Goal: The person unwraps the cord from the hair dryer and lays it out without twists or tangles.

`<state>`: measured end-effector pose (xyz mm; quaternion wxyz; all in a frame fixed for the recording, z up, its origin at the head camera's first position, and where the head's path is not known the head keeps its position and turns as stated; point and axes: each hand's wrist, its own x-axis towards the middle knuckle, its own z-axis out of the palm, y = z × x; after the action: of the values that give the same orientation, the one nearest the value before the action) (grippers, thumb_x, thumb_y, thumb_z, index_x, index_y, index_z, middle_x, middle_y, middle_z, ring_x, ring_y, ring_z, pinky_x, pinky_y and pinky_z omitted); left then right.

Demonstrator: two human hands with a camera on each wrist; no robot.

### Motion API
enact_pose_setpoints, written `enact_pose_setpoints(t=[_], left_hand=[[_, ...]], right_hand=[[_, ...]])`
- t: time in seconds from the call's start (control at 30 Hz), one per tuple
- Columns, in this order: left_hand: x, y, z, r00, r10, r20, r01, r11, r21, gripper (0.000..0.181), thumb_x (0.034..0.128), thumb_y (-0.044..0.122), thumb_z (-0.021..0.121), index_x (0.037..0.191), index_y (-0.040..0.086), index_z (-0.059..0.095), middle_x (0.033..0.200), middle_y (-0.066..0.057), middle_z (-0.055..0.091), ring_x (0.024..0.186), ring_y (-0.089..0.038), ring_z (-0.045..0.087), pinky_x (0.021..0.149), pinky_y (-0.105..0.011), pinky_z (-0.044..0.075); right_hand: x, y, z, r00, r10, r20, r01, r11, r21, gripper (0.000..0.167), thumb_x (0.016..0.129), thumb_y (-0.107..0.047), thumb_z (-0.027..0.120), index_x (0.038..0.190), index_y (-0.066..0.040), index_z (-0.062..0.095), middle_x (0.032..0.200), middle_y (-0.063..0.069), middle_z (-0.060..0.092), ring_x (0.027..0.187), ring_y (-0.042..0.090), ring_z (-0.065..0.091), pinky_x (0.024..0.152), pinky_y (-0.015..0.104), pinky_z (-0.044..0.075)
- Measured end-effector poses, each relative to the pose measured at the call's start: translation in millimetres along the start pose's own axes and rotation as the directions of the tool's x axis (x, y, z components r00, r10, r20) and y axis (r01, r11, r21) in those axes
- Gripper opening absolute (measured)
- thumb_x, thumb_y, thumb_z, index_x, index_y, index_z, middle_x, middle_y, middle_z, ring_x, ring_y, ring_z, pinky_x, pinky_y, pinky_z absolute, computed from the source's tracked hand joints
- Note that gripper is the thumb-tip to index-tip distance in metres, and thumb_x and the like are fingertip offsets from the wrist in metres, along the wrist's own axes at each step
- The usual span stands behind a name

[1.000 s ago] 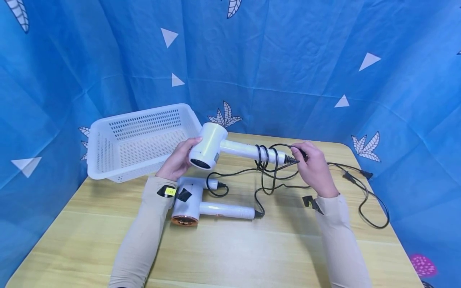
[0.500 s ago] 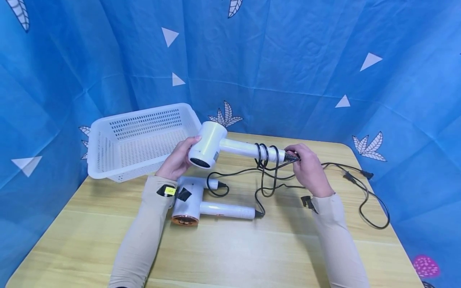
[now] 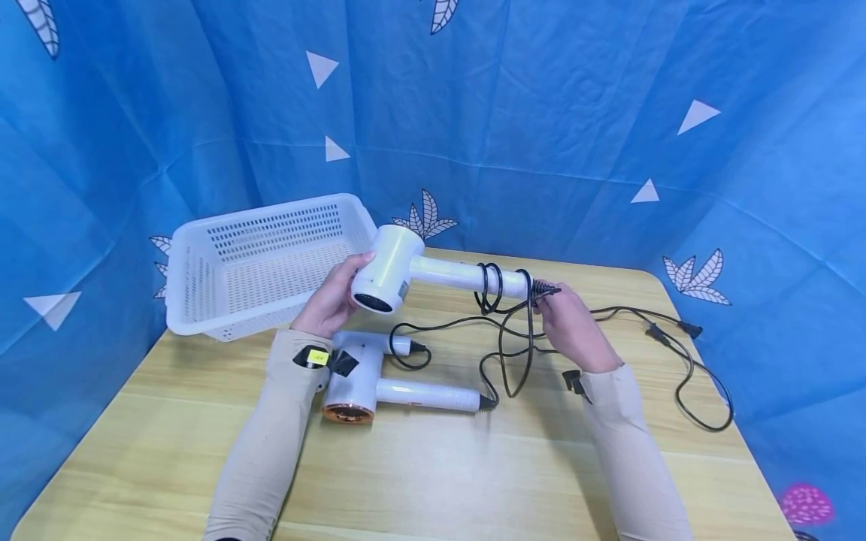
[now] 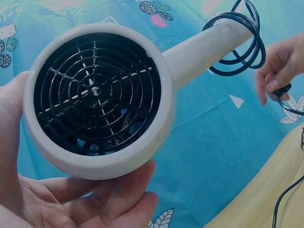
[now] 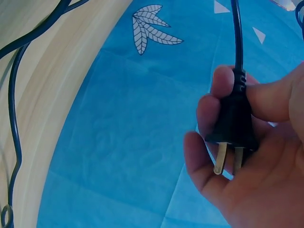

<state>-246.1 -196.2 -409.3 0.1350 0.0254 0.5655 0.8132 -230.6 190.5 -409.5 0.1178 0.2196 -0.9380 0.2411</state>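
Note:
A white hair dryer (image 3: 386, 274) is held up above the table, its handle pointing right. My left hand (image 3: 330, 299) grips it by the barrel; in the left wrist view the fingers curl round the barrel beside the black grille (image 4: 97, 92). Black cord (image 4: 259, 42) loops several times round the handle. Near the handle's end is my right hand (image 3: 575, 327). It pinches the cord's black two-pin plug (image 5: 232, 118) between thumb and fingers, as the right wrist view shows. Below lies a second white hair dryer (image 3: 426, 395) with a copper-coloured rim.
A white perforated basket (image 3: 271, 309) stands at the back left. Behind the lying dryer shows another white handle (image 3: 399, 345), its other parts mostly hidden. Black cords with two plugs (image 3: 656, 332) trail over the wooden table (image 3: 433, 481) at right. A blue curtain (image 3: 541, 150) hangs behind.
My right hand has moved left and slightly down, round the handle's end, taking the plug with it. The cord loop below the handle has swung right. My left hand has hardly moved.

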Motion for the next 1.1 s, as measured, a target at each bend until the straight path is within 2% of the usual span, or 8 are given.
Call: enact_pose_setpoints(t=[0.17,0.27,0.37,0.5,0.7,0.9,1.1], left_hand=[[0.3,0.2,-2.2,1.000,-0.006,-0.015,0.006,1.000,-0.003,0.040,0.1029,0.039,0.055,0.135,0.015,0.051,0.109,0.005,0.072,0.097,-0.008,0.071,0.079,-0.018,0.058],[0.4,0.5,-3.1,1.000,-0.012,-0.015,0.012,1.000,-0.004,0.044,0.1025,0.041,0.055,0.138,0.016,0.049,0.113,0.005,0.070,0.101,-0.008,0.070,0.082,-0.018,0.057],[0.6,0.7,-3.6,1.000,-0.015,-0.011,0.015,1.000,-0.005,0.047,0.1027,0.042,0.055,0.141,0.015,0.046,0.114,0.005,0.069,0.102,-0.008,0.069,0.083,-0.019,0.057],[0.7,1.3,-3.7,1.000,-0.021,-0.016,0.021,1.000,-0.012,0.053,0.1032,0.041,0.054,0.147,0.013,0.043,0.116,0.004,0.068,0.104,-0.009,0.068,0.084,-0.019,0.057],[-0.3,2.5,-3.5,0.999,-0.039,-0.032,0.039,0.999,-0.024,0.063,0.1027,0.042,0.056,0.154,0.011,0.037,0.121,0.003,0.065,0.107,-0.009,0.066,0.088,-0.019,0.056],[-0.2,2.6,-4.2,0.999,-0.033,-0.024,0.033,0.999,-0.022,0.059,0.1026,0.041,0.055,0.151,0.012,0.039,0.119,0.003,0.066,0.104,-0.009,0.068,0.084,-0.019,0.058],[-0.2,5.5,-4.0,0.999,-0.037,-0.027,0.036,0.999,-0.034,0.051,0.1021,0.041,0.056,0.144,0.014,0.044,0.113,0.004,0.069,0.100,-0.009,0.070,0.081,-0.019,0.058]], right_hand=[[-1.3,-2,0,0.997,-0.018,0.078,0.020,1.000,-0.015,0.017,0.103,0.002,0.049,0.095,0.000,0.063,0.082,0.012,0.060,0.081,0.028,0.058,0.079,0.047,0.054],[-2.8,-5,-1,0.988,-0.025,0.150,0.021,0.999,0.026,0.020,0.106,-0.002,0.047,0.090,-0.005,0.059,0.079,0.007,0.056,0.076,0.021,0.053,0.072,0.039,0.050],[-4.7,-9,-3,0.977,-0.048,0.208,0.033,0.997,0.076,0.022,0.109,-0.005,0.043,0.102,-0.006,0.063,0.079,0.003,0.055,0.070,0.014,0.049,0.065,0.030,0.045],[-6.8,-13,-5,0.967,-0.083,0.240,0.056,0.991,0.118,0.027,0.110,-0.008,0.041,0.121,-0.009,0.066,0.078,-0.001,0.054,0.066,0.010,0.047,0.059,0.024,0.042],[-11.3,-21,-15,0.954,-0.115,0.276,0.060,0.978,0.200,0.026,0.110,-0.009,0.043,0.119,-0.015,0.066,0.074,-0.002,0.053,0.062,0.007,0.047,0.055,0.023,0.041],[-15.8,-35,-31,0.945,-0.185,0.268,0.087,0.937,0.338,0.025,0.109,-0.007,0.045,0.118,-0.009,0.069,0.068,-0.007,0.048,0.054,0.001,0.041,0.050,0.023,0.042],[-19.4,-36,-43,0.942,-0.277,0.189,0.188,0.904,0.385,0.026,0.104,0.001,0.050,0.116,-0.009,0.071,0.063,-0.010,0.044,0.052,-0.003,0.035,0.048,0.021,0.038]])
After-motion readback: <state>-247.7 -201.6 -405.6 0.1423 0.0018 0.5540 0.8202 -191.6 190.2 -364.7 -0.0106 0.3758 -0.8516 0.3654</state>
